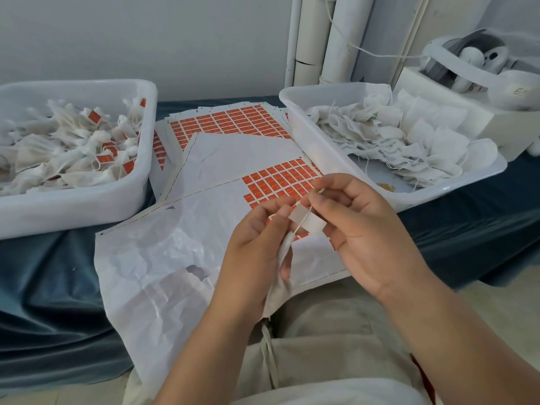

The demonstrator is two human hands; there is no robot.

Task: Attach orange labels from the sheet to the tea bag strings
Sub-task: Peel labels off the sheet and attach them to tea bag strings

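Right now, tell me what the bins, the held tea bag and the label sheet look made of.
Left bin and right bin: white, slightly translucent moulded plastic, smooth with rounded rims. Tea bag: thin, limp filter paper or nonwoven mesh; it droops from the left hand. Label sheet: slightly shiny paper backing, creased where peeled, probably wax-coated.

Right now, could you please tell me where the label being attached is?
In the head view, lower centre: the label, white back up, is held between the left hand and right hand, string across it, over the sheet.
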